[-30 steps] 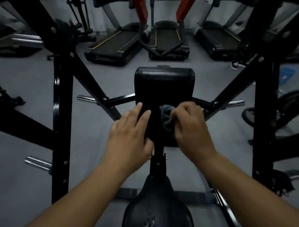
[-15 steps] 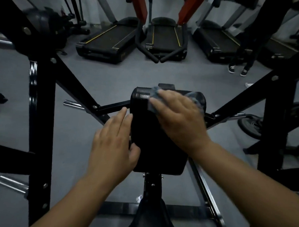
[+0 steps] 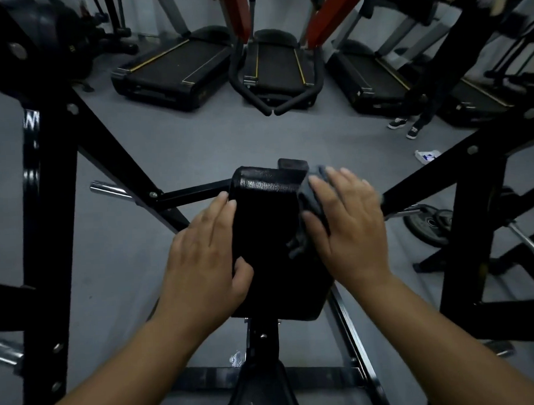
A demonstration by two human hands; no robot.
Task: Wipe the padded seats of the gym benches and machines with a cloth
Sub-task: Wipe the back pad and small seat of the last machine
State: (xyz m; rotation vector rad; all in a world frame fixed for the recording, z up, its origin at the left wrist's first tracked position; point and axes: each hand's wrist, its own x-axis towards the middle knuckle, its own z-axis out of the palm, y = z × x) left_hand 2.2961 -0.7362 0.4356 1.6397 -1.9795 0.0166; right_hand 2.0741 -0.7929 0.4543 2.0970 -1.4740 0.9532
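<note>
A black padded rest stands on a post in the middle of the black machine frame. My left hand grips its left edge, fingers along the side and thumb across the face. My right hand lies flat with straight fingers on a grey cloth, pressing it against the pad's right side near the top. Most of the cloth is hidden under that hand. The machine's black seat shows at the bottom edge.
Black frame uprights and diagonal bars flank the pad on both sides. Three treadmills line the back. A person's legs and shoes stand at the back right. A weight plate lies on the grey floor at right.
My right hand has slid the cloth from the pad's top edge to its right side. My left hand has kept its hold on the left edge. The camera has tilted closer.
</note>
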